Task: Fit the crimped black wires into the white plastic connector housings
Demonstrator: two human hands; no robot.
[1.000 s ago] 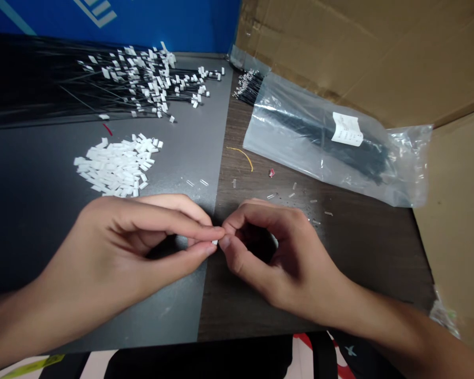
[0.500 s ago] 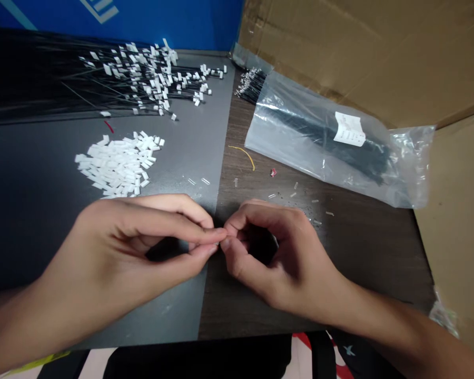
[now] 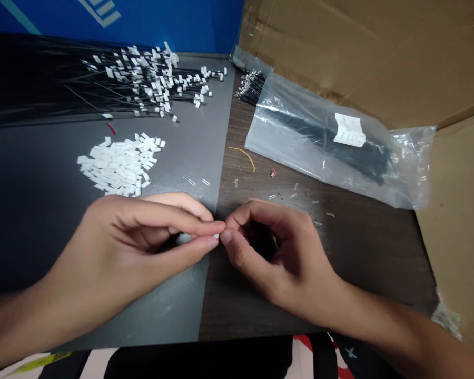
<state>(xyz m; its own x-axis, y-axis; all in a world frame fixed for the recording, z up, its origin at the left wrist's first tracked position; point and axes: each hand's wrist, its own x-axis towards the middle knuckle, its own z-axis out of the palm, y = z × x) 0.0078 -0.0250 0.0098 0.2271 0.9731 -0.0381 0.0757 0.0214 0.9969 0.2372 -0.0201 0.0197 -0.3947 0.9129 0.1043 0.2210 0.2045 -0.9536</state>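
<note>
Between the thumb and fingers of my left hand a small white plastic piece just shows. My right hand meets it fingertip to fingertip, thumb and forefinger pinched; whatever they hold is hidden. Beyond my left hand lies a heap of loose white plastic pieces. Farther back, a bundle of black wires ends in many white tips.
At the back right, a clear plastic bag holds more black wires with bare shiny ends. Cardboard walls the right side. A yellow strip, a red scrap and tiny clear bits lie on the dark wood table.
My left thumb has dropped slightly from the forefinger, so the white piece shows more. Both hands otherwise stay almost in place, fingertips together.
</note>
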